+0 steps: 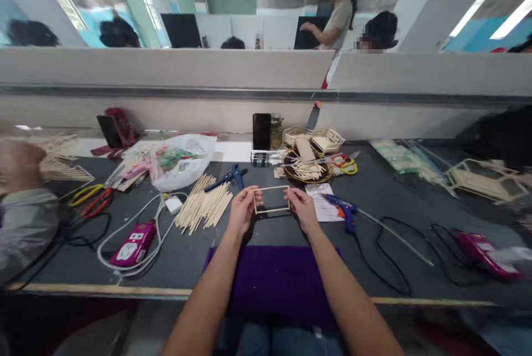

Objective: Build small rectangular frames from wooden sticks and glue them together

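A small rectangular frame of thin wooden sticks (272, 186) is held just above the dark table between both hands. My left hand (242, 209) pinches its left side and my right hand (303, 207) pinches its right side. A pile of loose wooden sticks (203, 204) lies left of my left hand. A blue glue gun (343, 209) rests right of my right hand on a paper sheet (322, 201). A purple mat (274, 281) lies under my forearms.
Blue pliers (228, 178), a phone (261, 130), a jar (276, 130), a bowl of stick pieces (307, 170), small stick baskets (332, 137), a plastic bag (180, 159), scissors (93, 200), pink devices (133, 242) with cables. Another person's arm (20, 201) is at left; people stand behind the partition (166, 68).
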`<control>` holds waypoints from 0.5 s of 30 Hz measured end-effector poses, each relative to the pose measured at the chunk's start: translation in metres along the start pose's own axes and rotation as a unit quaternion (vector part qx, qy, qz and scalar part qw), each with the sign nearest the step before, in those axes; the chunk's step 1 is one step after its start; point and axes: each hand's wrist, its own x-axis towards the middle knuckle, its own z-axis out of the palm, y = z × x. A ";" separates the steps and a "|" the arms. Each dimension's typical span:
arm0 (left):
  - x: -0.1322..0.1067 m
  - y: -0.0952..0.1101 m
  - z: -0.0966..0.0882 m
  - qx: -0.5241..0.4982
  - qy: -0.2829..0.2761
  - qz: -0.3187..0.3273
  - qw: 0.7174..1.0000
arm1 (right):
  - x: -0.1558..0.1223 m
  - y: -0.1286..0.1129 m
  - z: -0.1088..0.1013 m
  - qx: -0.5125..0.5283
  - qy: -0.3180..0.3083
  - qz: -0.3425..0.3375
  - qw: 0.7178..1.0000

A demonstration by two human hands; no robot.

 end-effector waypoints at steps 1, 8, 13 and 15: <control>0.000 0.000 0.000 -0.001 0.000 -0.002 1.000 | 0.000 -0.001 0.000 0.001 0.004 0.002 1.000; -0.001 0.000 0.001 -0.012 -0.006 -0.015 1.000 | -0.002 -0.006 0.002 0.021 0.016 0.030 0.999; -0.002 0.002 0.001 -0.016 -0.009 -0.019 1.000 | -0.005 -0.009 0.004 0.048 0.008 0.042 0.998; -0.001 0.002 0.001 -0.015 -0.008 -0.022 1.000 | -0.005 -0.010 0.004 0.047 0.004 0.044 0.998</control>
